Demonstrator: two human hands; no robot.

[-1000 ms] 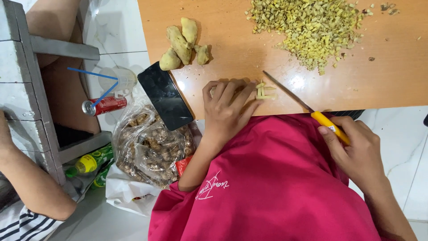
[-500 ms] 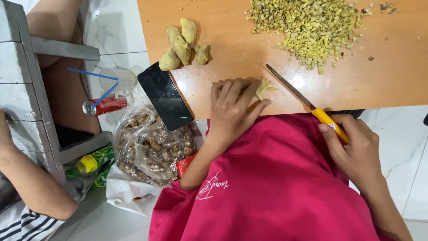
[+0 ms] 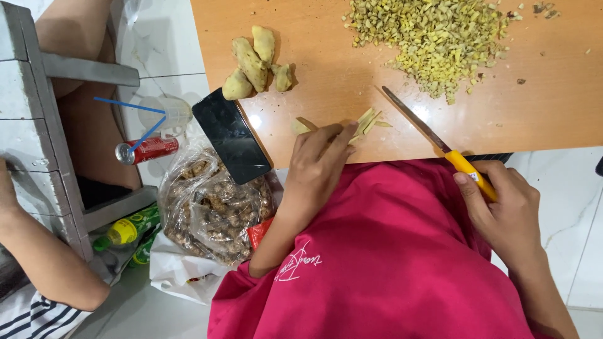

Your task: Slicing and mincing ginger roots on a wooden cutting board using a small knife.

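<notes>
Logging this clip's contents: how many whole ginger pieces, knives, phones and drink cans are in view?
Whole ginger pieces: 4
Knife, yellow handle, in right hand: 1
Phone: 1
Red drink can: 1
Total: 7
Left hand rests on ginger strips.

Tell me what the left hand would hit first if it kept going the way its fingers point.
The left hand points up the board toward the ginger strips at its fingertips, so it would likely meet those first. Beyond them lies the chopped pile.
</notes>
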